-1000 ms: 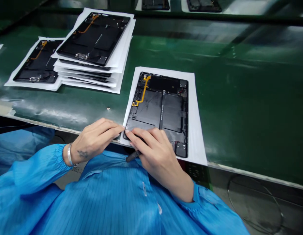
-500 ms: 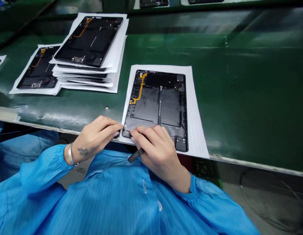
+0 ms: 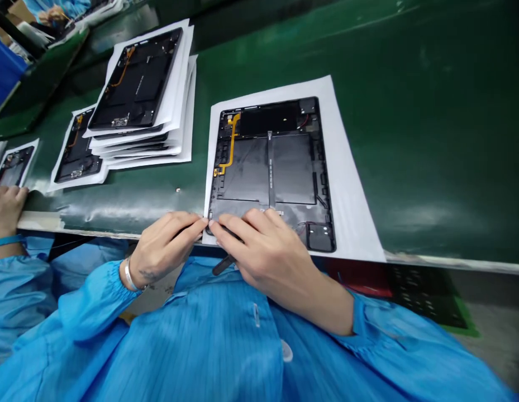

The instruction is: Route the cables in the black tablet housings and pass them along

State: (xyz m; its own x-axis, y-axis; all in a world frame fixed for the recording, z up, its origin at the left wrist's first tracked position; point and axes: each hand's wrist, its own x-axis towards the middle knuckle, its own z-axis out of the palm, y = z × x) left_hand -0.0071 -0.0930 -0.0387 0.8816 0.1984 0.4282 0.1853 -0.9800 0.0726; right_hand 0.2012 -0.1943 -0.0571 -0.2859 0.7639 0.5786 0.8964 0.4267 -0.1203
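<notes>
An open black tablet housing (image 3: 251, 173) with an orange flex cable (image 3: 233, 146) and dark battery cells lies on a white sheet (image 3: 353, 212) at the bench's front edge. My left hand (image 3: 165, 240) is closed, its fingertips pressed together at the housing's near-left corner; anything between them is hidden. My right hand (image 3: 270, 254) lies over the near edge of the housing, with its thumb and index fingertips at the same corner. A slim dark hand tool (image 3: 223, 264) is held in it. Only the tool's rear end sticks out below the palm; its tip is hidden.
A stack of similar tablet housings (image 3: 136, 84) between white sheets stands left of centre. Another housing (image 3: 75, 148) and a further one (image 3: 14, 164) lie beyond it. A co-worker's hand (image 3: 5, 209) rests at the far left. A small bit (image 3: 177, 190) lies on the green bench (image 3: 431, 139).
The view has shifted and tilted. My right fingertips have moved left along the housing's near edge, close to my left fingertips. A co-worker's hand now shows at the left.
</notes>
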